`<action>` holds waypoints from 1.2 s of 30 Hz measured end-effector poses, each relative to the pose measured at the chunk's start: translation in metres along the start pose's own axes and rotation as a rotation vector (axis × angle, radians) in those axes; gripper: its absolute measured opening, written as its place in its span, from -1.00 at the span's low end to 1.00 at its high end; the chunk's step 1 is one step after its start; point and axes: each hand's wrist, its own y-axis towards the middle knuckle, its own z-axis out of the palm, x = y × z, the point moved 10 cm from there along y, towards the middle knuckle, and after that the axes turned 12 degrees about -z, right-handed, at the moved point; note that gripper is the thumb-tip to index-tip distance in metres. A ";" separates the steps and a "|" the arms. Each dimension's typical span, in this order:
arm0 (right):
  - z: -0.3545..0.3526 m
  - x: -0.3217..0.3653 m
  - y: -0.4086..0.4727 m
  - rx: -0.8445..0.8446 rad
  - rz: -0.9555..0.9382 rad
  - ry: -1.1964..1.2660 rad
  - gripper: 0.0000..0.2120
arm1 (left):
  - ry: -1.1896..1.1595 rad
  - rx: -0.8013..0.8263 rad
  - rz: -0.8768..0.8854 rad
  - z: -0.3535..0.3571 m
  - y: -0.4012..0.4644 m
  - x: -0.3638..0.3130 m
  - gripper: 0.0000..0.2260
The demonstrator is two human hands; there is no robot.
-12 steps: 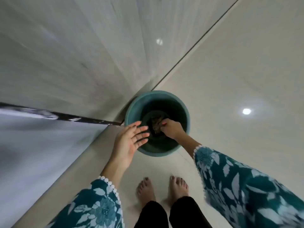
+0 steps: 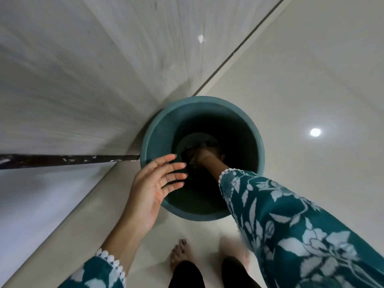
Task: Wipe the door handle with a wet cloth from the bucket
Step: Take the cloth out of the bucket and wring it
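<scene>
A teal bucket (image 2: 158,129) stands on the pale floor against the base of a grey door. My right hand (image 2: 204,156) reaches deep inside it, down at the dark bottom, with its fingers around a dark cloth (image 2: 195,147) that is hard to make out in the shadow. My left hand (image 2: 155,183) hovers over the near-left rim, fingers spread, palm turned toward the bucket, holding nothing. The door handle is out of view.
The grey door (image 2: 93,80) fills the upper left, with a dark strip (image 2: 62,161) along its lower edge. Glossy floor tiles (image 2: 311,69) spread to the right with a lamp reflection. My bare feet (image 2: 180,254) stand just below the bucket.
My right hand has gone deeper into the bucket, down to the bottom. The view has dropped closer to the bucket. My left hand stays spread by the rim.
</scene>
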 end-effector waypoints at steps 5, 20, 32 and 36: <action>-0.056 0.038 -0.079 -0.219 -0.008 0.138 -0.74 | -0.075 -0.086 -0.029 0.001 -0.061 -0.024 -0.81; -0.299 0.381 -0.499 -0.350 -0.607 0.734 -0.86 | 0.147 0.028 0.283 0.092 -0.430 -0.199 -0.23; -0.225 0.559 -0.637 -0.061 -0.838 0.559 -0.69 | -0.272 -0.166 0.641 -0.022 -0.681 -0.219 -0.62; -0.141 0.605 -0.682 -0.020 -1.038 -0.142 -0.29 | -0.363 -0.211 0.681 -0.084 -0.745 -0.194 -0.53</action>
